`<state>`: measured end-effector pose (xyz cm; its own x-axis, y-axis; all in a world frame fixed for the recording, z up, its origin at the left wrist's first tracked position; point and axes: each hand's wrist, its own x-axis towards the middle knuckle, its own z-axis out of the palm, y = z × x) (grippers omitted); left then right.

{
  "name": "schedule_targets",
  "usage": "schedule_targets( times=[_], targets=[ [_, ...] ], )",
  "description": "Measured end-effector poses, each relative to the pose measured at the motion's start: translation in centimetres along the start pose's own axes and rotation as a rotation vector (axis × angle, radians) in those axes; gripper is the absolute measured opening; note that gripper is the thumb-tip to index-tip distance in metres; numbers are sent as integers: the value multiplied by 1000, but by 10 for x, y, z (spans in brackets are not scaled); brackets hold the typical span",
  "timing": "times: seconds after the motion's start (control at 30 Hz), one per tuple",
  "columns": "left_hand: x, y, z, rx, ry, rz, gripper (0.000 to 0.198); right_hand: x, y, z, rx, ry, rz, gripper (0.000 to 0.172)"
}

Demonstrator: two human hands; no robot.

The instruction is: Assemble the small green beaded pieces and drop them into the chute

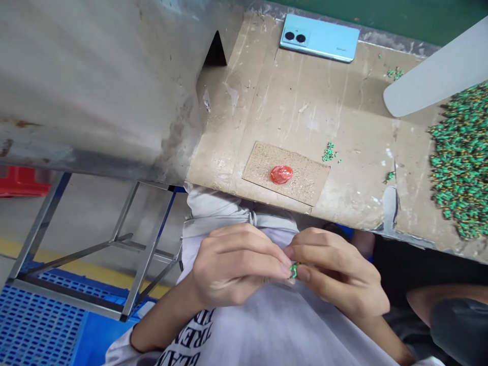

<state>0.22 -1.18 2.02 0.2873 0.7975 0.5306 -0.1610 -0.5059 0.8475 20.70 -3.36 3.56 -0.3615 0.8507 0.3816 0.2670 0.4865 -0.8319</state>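
My left hand (pixel 236 264) and my right hand (pixel 331 269) are raised in front of my white printed shirt (pixel 274 325), their fingertips meeting. Pinched between them is a tiny green component (pixel 293 270), mostly hidden by my fingers. Beyond my hands, a cardboard-covered workbench (pixel 343 122) holds a large heap of green-and-gold components (pixel 461 162) at the right. Small clusters of the same parts (pixel 330 151) lie nearer the middle. A red wrapped sweet (pixel 281 174) rests on a cork pad (pixel 301 178). A pale blue smartphone (pixel 319 37) lies face down at the far edge.
A grey concrete pillar (pixel 95 81) fills the upper left beside the bench. Below it stand a metal stool frame (pixel 114 244) and a blue plastic grid mat (pixel 38 325). A white curved blade (pixel 438 71) overhangs the bench, and a dark grey shape (pixel 457 330) sits at the lower right.
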Motion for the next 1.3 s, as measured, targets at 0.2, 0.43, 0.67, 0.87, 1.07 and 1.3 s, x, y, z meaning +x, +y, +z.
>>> schedule_targets(
  times=[0.2,0.43,0.67,0.87,1.07,1.3],
  targets=[
    [-2,1,5,-73,53,-132,10,-6,25,6,-42,77,-315,16],
    [0,4,6,-103,55,-176,7,-4,27,7,-39,86,-296,14],
    [2,5,6,-93,57,-214,10,0,31,7,53,33,-325,11],
    [2,3,10,-81,65,-213,11,-1,29,7,96,29,-310,13],
    [6,13,10,83,-3,-283,14,-11,25,-1,-95,26,-245,24],
    [8,20,12,68,-20,-448,21,-18,7,-4,-285,49,-181,18]
  ],
)
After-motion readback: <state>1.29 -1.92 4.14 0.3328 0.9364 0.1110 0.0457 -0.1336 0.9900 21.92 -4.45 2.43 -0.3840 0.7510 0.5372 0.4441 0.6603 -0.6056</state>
